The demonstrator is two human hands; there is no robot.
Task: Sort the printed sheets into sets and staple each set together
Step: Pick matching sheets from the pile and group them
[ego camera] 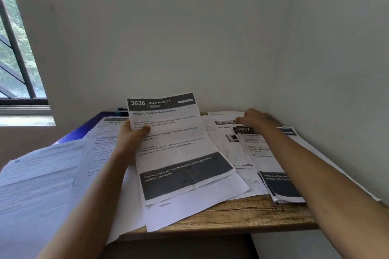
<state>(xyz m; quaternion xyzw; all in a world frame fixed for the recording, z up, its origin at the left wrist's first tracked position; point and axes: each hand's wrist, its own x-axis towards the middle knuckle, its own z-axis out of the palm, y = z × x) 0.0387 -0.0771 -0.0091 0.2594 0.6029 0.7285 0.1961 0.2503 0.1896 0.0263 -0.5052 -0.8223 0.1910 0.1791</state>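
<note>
— What do we see at the left?
— Loose printed sheets [37, 176] overlapping across the counter [242, 214], hanging past its left edge.
— And our hands?
— Our left hand [131, 135] is clamped on the sheet headed 3638 [179, 149], thumb on its face, holding it tilted above the pile. Our right hand [251, 118] rests knuckles-up on papers at the back right, beyond the 2437 stack [271, 164]; we cannot tell whether it grips anything.
</note>
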